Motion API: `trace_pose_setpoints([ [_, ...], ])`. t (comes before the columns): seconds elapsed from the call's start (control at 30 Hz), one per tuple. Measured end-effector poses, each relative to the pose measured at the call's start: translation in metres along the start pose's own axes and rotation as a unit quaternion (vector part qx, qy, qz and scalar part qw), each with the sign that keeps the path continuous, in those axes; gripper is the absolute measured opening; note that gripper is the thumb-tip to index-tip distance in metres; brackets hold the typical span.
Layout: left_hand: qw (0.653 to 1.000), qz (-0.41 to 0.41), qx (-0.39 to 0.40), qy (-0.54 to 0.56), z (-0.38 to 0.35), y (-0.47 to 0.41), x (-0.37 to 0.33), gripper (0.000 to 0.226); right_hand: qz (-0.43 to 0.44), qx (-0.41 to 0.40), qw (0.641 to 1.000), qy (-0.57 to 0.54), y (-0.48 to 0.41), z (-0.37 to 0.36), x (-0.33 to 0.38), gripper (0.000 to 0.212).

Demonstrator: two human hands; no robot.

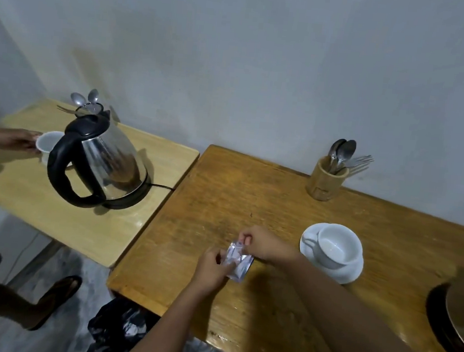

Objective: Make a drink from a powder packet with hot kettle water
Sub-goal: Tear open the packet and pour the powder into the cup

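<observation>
A small silvery powder packet (239, 263) is held just above the dark wooden table (279, 209), near its front left. My left hand (212, 269) grips the packet's lower left side. My right hand (261, 243) pinches its top corner. To the right stands an empty white cup (336, 245) on a white saucer (349, 274). A steel kettle (103, 162) with a black handle sits on its base on the lighter table (63, 215) at the left.
Another person's hand (11, 138) holds a white cup (48, 142) behind the kettle. A wooden holder with spoons and forks (329, 176) stands by the wall. A dark round lid-like object (456, 317) lies at the right edge. Someone's sandalled foot (59, 292) and a black bag (120, 327) are on the floor.
</observation>
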State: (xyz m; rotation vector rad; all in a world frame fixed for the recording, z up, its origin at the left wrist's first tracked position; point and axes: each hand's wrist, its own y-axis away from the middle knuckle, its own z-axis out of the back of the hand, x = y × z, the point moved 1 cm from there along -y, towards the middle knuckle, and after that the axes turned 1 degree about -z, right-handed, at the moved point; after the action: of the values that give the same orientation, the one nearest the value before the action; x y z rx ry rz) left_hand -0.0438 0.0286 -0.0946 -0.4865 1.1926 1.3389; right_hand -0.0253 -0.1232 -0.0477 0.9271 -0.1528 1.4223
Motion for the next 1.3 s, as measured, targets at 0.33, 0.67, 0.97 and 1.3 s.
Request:
trace_pose_setpoints([
  [0.33,0.976,-0.119,0.107,0.151,0.020,-0.004,-0.092,0.012,0.042,-0.065,0.996,0.036,0.057,0.092,0.029,0.010],
  [0.67,0.965,-0.189,0.080,0.163,-0.004,-0.014,-0.166,0.008,0.051,-0.219,0.974,0.028,0.101,0.139,0.033,0.024],
  [0.97,0.962,-0.190,0.113,0.160,-0.015,-0.004,-0.181,0.011,0.044,-0.289,0.956,0.020,0.113,0.142,0.031,0.016],
  [1.3,0.963,-0.092,0.083,0.239,-0.015,-0.006,-0.195,0.027,0.105,-0.344,0.928,0.099,0.110,0.132,0.037,0.018],
])
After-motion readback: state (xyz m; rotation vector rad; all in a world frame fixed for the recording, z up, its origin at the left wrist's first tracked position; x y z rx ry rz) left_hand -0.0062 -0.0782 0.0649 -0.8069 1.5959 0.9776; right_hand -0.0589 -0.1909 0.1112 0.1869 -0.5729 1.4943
